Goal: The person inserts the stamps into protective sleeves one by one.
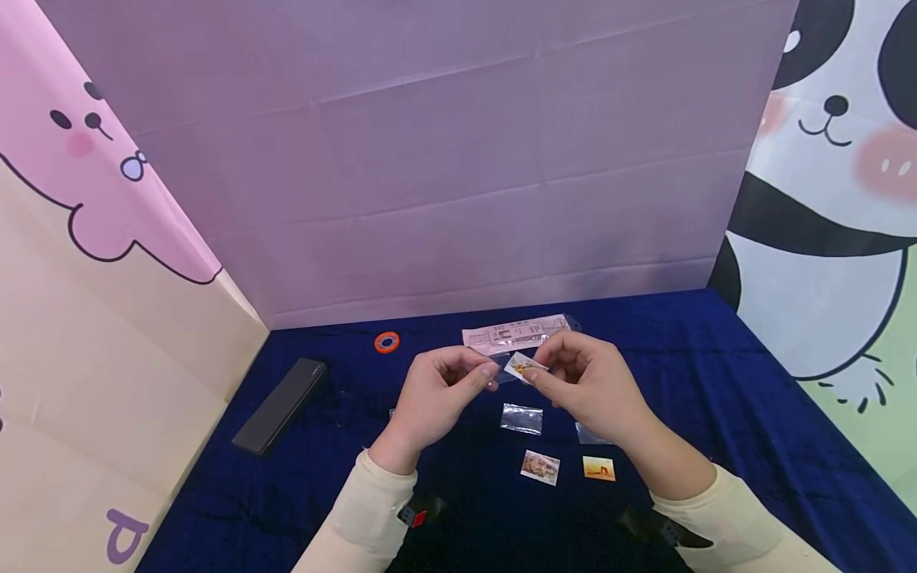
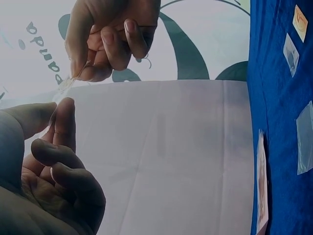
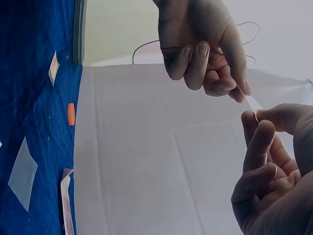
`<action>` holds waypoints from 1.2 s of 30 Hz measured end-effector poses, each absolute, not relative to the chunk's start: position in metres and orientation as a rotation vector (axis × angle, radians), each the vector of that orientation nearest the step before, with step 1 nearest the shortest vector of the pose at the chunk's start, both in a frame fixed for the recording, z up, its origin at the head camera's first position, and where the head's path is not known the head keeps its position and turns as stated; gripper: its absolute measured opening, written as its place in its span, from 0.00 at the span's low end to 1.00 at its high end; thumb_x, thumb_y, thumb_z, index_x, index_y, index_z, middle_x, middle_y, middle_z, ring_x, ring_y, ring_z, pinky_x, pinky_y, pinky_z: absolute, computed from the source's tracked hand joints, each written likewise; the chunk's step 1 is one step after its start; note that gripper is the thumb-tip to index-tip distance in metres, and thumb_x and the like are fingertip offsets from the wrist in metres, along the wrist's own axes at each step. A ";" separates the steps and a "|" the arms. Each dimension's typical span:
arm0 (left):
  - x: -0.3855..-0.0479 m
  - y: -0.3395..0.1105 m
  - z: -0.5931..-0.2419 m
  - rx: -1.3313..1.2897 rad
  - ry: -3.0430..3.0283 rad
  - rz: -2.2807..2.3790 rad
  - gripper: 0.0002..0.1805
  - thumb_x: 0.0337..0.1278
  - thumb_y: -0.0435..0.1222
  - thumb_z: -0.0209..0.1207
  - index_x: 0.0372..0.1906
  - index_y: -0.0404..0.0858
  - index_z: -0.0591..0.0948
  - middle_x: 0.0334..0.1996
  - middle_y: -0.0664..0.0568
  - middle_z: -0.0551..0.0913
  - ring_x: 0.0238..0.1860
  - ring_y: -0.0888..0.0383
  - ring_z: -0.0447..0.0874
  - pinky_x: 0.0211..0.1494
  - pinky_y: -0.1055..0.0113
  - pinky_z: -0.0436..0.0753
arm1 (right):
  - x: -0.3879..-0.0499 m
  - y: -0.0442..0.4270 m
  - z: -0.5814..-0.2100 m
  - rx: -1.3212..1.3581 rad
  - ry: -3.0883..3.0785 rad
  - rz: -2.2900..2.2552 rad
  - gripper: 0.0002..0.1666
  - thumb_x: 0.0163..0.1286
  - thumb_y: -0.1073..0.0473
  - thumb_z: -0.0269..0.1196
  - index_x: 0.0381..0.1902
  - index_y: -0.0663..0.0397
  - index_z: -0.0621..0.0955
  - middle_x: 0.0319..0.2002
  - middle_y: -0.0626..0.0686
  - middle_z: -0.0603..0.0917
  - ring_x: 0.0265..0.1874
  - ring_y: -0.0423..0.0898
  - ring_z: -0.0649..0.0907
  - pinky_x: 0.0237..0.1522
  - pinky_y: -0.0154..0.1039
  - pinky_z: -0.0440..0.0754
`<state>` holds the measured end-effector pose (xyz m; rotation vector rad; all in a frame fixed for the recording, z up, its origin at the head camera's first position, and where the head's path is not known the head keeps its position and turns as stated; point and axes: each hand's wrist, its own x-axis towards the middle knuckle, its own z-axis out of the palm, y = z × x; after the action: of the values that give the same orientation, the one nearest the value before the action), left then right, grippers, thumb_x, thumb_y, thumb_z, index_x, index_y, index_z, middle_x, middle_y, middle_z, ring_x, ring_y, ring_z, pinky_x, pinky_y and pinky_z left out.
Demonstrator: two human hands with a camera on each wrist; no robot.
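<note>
White-edged rectangular card point(image 1: 520, 366) is pinched in right hand point(image 1: 598, 386), clear plastic sleeve point(image 1: 506, 377) in left hand point(image 1: 440, 394); insertion seems current, next needing alignment.

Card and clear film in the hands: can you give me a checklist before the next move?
1. Right hand pinches card: ok.
2. Left hand pinches film: ok.
3. Film's edges parted to take the card: cannot tell, too small.
4. Two loose cards lie apart from each other on the cloth: ok.
5. Orange ring clear of both hands: ok.
</note>
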<state>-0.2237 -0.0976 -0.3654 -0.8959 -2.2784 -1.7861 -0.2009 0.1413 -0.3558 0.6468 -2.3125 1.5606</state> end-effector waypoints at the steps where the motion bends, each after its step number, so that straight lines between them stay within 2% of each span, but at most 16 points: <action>1: -0.224 -0.098 -0.365 -0.895 -2.277 -1.784 0.07 0.74 0.39 0.64 0.42 0.42 0.90 0.33 0.55 0.89 0.25 0.51 0.79 0.26 0.68 0.68 | -0.201 0.141 -0.356 0.647 -2.317 1.557 0.05 0.70 0.62 0.72 0.40 0.51 0.84 0.25 0.48 0.83 0.20 0.45 0.76 0.21 0.36 0.73; 7: -0.224 -0.099 -0.368 -0.888 -2.291 -1.778 0.07 0.73 0.39 0.65 0.43 0.42 0.90 0.33 0.55 0.89 0.24 0.58 0.74 0.26 0.68 0.69 | -0.201 0.141 -0.357 0.649 -2.321 1.551 0.05 0.71 0.61 0.72 0.41 0.50 0.84 0.26 0.48 0.84 0.20 0.45 0.76 0.21 0.36 0.73; 10: -0.224 -0.099 -0.367 -0.896 -2.292 -1.781 0.07 0.73 0.39 0.65 0.43 0.42 0.90 0.34 0.55 0.90 0.26 0.58 0.80 0.27 0.68 0.71 | -0.202 0.141 -0.357 0.651 -2.324 1.544 0.05 0.71 0.62 0.72 0.41 0.50 0.85 0.27 0.47 0.85 0.19 0.45 0.76 0.21 0.36 0.73; 14: -0.224 -0.099 -0.366 -0.910 -2.284 -1.764 0.07 0.73 0.39 0.65 0.43 0.42 0.90 0.33 0.53 0.89 0.26 0.58 0.78 0.27 0.67 0.71 | -0.202 0.142 -0.356 0.669 -2.332 1.530 0.05 0.70 0.62 0.72 0.41 0.50 0.85 0.29 0.45 0.87 0.19 0.45 0.75 0.21 0.36 0.72; 17: -0.224 -0.100 -0.366 -0.894 -2.280 -1.735 0.06 0.72 0.39 0.65 0.43 0.44 0.90 0.28 0.53 0.84 0.22 0.58 0.71 0.26 0.68 0.69 | -0.202 0.142 -0.355 0.670 -2.352 1.519 0.06 0.70 0.62 0.72 0.41 0.47 0.85 0.30 0.44 0.88 0.19 0.45 0.74 0.20 0.35 0.71; 22: -0.224 -0.100 -0.366 -0.886 -2.263 -1.730 0.05 0.70 0.38 0.67 0.45 0.44 0.91 0.23 0.54 0.77 0.21 0.58 0.67 0.25 0.67 0.67 | -0.202 0.143 -0.354 0.661 -2.388 1.493 0.06 0.70 0.61 0.73 0.41 0.46 0.86 0.30 0.44 0.87 0.18 0.46 0.74 0.19 0.36 0.71; 36: -0.222 -0.099 -0.366 -0.857 -2.315 -1.677 0.05 0.70 0.39 0.68 0.43 0.46 0.92 0.30 0.59 0.85 0.21 0.57 0.66 0.25 0.68 0.66 | -0.201 0.144 -0.354 0.677 -2.422 1.457 0.01 0.72 0.58 0.71 0.40 0.47 0.87 0.26 0.45 0.83 0.18 0.45 0.74 0.20 0.36 0.70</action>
<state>-0.2225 -0.0994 -0.3657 -0.8575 -2.3153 -1.6770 -0.2006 0.1442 -0.3541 0.6766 -2.4222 1.4568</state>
